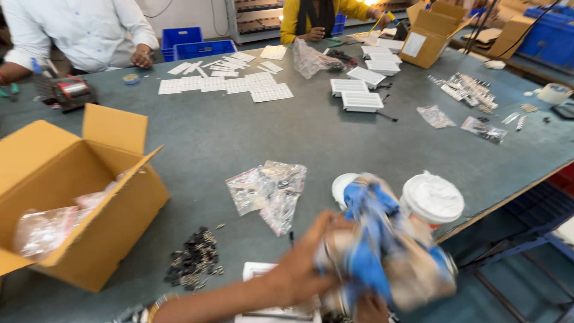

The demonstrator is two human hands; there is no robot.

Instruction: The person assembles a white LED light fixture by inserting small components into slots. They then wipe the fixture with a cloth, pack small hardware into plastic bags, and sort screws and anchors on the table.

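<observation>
Blue-and-tan blurred bundle (382,251) at lower centre of frame, long axis tilted upper left to lower right. Left hand (305,269) closed on its left side. Right hand (371,310) underneath; closure indiscernible.

An open brown cardboard box (72,197) stands at the left edge of the grey table, its flaps up, with a crumpled clear plastic bag (45,230) lying inside. Near the table's middle, two small clear plastic pouches (269,191) of dark parts lie overlapping. A second open brown cardboard box (430,33) stands tilted at the far right, bearing a white rectangular label (414,45) on its side. Beside it lies a puffed clear plastic bag (308,60). Two flat clear pouches (435,116) (484,129) lie toward the right edge.
</observation>
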